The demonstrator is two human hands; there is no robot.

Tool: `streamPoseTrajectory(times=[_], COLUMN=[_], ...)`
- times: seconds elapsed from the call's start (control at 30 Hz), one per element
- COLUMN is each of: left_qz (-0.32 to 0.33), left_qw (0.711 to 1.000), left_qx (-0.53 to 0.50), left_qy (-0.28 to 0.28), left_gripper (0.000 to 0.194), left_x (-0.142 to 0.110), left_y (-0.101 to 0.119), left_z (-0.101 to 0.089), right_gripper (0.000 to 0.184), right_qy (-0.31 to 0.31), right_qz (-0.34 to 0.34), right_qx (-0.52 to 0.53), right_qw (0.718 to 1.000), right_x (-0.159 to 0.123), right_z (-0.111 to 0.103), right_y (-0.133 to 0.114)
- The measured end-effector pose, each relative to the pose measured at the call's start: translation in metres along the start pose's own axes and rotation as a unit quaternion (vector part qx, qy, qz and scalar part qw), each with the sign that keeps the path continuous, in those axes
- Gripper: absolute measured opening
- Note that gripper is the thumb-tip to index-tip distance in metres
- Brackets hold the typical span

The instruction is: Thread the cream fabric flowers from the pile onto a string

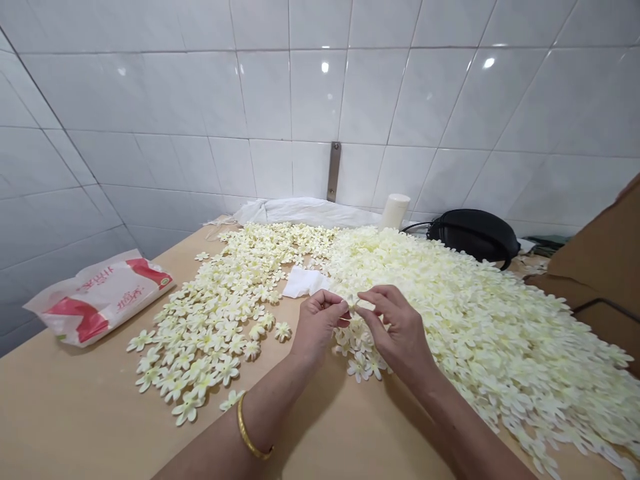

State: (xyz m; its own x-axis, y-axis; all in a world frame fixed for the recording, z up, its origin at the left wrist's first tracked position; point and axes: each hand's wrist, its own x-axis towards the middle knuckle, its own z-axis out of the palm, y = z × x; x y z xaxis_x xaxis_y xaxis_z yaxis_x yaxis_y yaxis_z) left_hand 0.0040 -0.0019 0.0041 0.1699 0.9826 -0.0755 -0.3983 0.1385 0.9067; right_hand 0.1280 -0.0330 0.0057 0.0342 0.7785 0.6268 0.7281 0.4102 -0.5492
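Note:
Between my two hands is a small pale artificial flower [352,303], held up over the table in front of the large flower pile. My left hand [320,323], with a gold bangle on its wrist, pinches it from the left with thumb and forefinger. From the right, my right hand [395,323] grips it with closed fingertips. Fingers cover part of the flower. Beyond and to the right spreads a thick heap of pale yellow-white flat flowers [480,327]. Left of my hands lies a looser spread of similar flowers [210,333], some with petals curled up.
A white tissue [304,281] lies between the two flower groups. A red and white tissue pack [103,297] sits at the left edge. Along the tiled wall are a white cylinder [395,211] and a black case [474,235]. Brown cardboard [595,267] stands at the right.

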Motion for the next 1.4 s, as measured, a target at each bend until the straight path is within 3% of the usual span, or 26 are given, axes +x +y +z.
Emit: streamPoseTrajectory(times=[0.17,0.43,0.93,1.2,1.4], left_qz=[-0.018,0.005,-0.024,0.0,0.048], left_qw=[0.998,0.999,0.998,0.999,0.998], left_qx=[-0.04,0.001,-0.038,-0.025,0.045], left_qy=[-0.041,-0.039,-0.047,-0.031,-0.013], left_gripper=[0.019,0.02,0.022,0.019,0.014], left_x=[0.0003,0.0005,-0.0007,-0.0009,-0.0031], left_y=[-0.0016,-0.0031,-0.0008,0.0016,0.0019], left_z=[-0.0013,-0.0018,0.0005,-0.0002,0.0002], right_gripper=[0.017,0.024,0.021,0.021,0.013], right_qy=[-0.021,-0.037,-0.082,-0.041,0.062], right_qz=[-0.04,-0.058,0.108,0.121,0.031], right_qx=[0.023,-0.045,0.061,0.043,-0.115], right_qw=[0.999,0.997,0.989,0.991,0.991], right_x=[-0.0009,-0.0014,-0.0013,0.0019,0.0021], right_z=[0.0038,0.0027,0.0027,-0.0009,-0.0049], right_y=[0.0015,0.0044,0.0025,0.0036,0.0059])
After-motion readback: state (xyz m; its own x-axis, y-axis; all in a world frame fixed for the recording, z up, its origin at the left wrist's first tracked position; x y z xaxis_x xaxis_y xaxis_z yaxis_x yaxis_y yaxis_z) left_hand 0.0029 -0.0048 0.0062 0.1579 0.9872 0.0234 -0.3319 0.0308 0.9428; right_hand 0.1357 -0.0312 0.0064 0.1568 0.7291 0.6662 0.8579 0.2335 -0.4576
